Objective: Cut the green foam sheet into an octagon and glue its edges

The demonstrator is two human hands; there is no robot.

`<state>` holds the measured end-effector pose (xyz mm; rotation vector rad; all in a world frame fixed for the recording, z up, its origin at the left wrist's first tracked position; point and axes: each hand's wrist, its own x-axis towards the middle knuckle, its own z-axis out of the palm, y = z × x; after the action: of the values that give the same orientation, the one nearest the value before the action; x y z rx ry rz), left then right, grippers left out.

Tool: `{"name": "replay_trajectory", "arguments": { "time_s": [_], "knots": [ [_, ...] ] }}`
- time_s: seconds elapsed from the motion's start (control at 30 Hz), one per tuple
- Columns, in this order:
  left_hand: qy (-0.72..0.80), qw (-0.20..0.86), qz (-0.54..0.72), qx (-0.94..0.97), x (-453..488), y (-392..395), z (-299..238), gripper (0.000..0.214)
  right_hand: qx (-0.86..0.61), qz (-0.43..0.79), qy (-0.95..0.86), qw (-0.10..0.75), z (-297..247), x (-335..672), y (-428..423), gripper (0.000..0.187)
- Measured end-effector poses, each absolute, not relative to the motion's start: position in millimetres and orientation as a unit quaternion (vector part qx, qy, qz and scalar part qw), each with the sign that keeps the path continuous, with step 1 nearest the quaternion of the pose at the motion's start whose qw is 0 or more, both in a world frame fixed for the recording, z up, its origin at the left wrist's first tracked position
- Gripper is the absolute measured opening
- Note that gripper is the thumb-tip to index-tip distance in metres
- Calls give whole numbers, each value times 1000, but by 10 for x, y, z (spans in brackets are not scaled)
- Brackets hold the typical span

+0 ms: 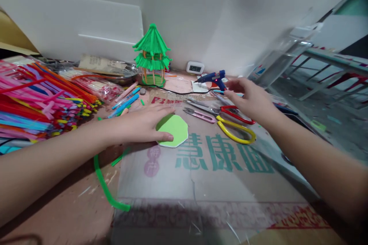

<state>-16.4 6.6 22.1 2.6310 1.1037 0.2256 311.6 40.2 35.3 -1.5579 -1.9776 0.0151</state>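
My left hand [146, 123] holds a light green octagonal board [174, 130] with a white edge. Its thumb lies across the near part and the fingers stretch along the far edge. At the right, my right hand [247, 97] is open, thumb and fingers apart beside the handle of a blue glue gun [213, 78]. The gun shows a small red light, and its nozzle points left. Whether the fingertips touch the handle, I cannot tell. Below that hand lie scissors [234, 131] with one red and one yellow handle, and pink thread snips [201, 115].
A green pagoda model [152, 55] stands near the wall, a white digital timer [195, 67] to its right. Bundles of coloured pipe cleaners [37, 99] fill the left side. A green pipe cleaner [104, 187] curves beside the printed sheet [161, 191]. A black cord runs from the glue gun.
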Motion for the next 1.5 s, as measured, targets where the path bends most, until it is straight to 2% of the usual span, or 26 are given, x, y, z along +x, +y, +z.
{"name": "replay_trajectory", "arguments": {
  "time_s": [0.1, 0.23, 0.3, 0.4, 0.5, 0.57, 0.63, 0.7, 0.83, 1.0, 1.27, 1.5],
  "knots": [
    [385, 186, 63, 902, -132, 31, 229, 80, -533, 25, -790, 303, 362, 2825, 126, 31],
    [413, 235, 87, 876, -137, 40, 294, 89, -481, 39, -841, 244, 218, 2591, -90, 37],
    [447, 268, 106, 847, -173, 84, 348, 77, -466, 42, -857, 218, 124, 2551, -127, 37],
    [488, 364, 170, 775, -222, 158, 412, 40, -465, 75, -850, 237, 72, 2535, -145, 34],
    [502, 463, 302, 665, -199, 183, 401, 27, -483, 213, -793, 304, 152, 2512, -180, 36],
    [496, 518, 355, 599, -141, 156, 362, 24, -469, 350, -744, 322, 225, 2474, -226, 49],
    [476, 548, 392, 565, -72, 100, 327, 28, -447, 459, -701, 315, 267, 2421, -279, 57],
    [468, 551, 403, 561, -18, 31, 317, 33, -445, 511, -669, 306, 268, 2368, -321, 52],
    [450, 562, 396, 571, 10, -58, 361, 37, -466, 520, -632, 336, 229, 2327, -335, 39],
    [471, 560, 389, 560, -20, -11, 376, 31, -480, 489, -613, 394, 221, 2369, -290, 36],
    [441, 585, 336, 592, -17, -34, 366, 40, -473, 499, -606, 400, 156, 2413, -242, 34],
    [443, 592, 319, 592, -5, -49, 388, 30, -472, 494, -609, 402, 120, 2425, -222, 35]
  ]
}}
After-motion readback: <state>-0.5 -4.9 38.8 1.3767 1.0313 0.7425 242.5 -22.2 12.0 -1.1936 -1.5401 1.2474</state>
